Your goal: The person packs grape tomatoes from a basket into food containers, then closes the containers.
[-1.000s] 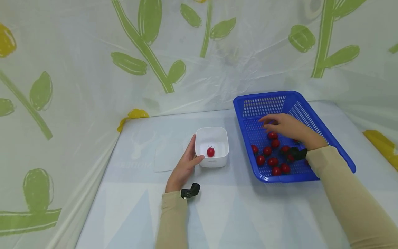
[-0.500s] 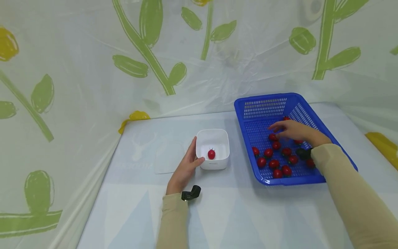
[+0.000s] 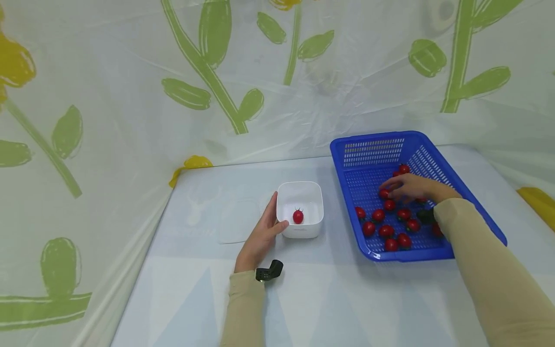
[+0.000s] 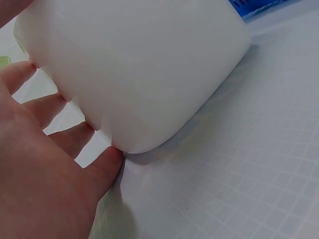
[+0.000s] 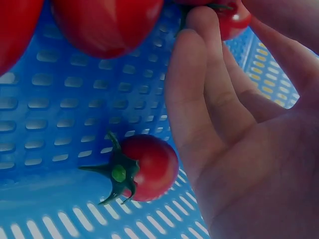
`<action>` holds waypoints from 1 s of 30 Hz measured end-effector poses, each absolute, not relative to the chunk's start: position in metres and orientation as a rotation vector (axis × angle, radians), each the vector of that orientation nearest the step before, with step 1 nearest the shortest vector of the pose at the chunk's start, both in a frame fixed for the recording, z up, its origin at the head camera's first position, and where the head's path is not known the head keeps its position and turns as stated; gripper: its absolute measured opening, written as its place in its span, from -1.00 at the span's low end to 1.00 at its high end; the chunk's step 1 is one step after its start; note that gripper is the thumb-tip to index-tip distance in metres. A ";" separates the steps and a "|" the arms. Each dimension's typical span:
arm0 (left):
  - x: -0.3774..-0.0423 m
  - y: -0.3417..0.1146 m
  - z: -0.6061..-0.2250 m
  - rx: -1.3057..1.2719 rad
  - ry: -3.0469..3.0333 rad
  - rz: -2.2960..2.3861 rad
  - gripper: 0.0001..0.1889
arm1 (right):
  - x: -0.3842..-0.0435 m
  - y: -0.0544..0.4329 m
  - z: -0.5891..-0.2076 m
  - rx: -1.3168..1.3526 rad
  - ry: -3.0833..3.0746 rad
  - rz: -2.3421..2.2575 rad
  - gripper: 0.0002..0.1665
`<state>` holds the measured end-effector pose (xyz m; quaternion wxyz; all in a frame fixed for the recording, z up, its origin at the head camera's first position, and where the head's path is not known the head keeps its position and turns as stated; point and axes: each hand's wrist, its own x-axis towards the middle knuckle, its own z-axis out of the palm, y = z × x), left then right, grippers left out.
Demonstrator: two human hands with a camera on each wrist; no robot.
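Note:
My left hand holds a small white square container on the table, thumb at its near rim and fingers along its left side. In the left wrist view, the fingertips press the container's wall. One cherry tomato with a green calyx sits inside. My right hand is down inside the blue basket, its curled fingers and thumb around a cherry tomato. In the right wrist view, that tomato shows partly behind the fingers. Several loose cherry tomatoes lie about it.
A flat, pale square lid lies left of the container. The basket's slotted walls rise around my right hand, and another tomato rests below that hand in the right wrist view. A patterned curtain hangs behind the table.
My right hand has moved slightly right and lowered among the tomatoes, its fingers closing in around one. The left hand still holds the container. The whole head view has shifted slightly.

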<state>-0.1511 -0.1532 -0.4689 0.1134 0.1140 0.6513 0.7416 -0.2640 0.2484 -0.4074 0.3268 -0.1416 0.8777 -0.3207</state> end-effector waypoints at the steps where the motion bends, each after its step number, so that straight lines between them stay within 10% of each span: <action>1: -0.150 -0.153 -0.466 0.334 1.907 2.174 -0.23 | -0.264 0.248 -0.408 -0.364 2.296 -0.836 -0.48; 30: -0.145 -0.153 -0.452 0.366 1.912 2.136 -0.15 | -0.265 0.236 -0.396 -0.413 2.412 -0.955 -0.47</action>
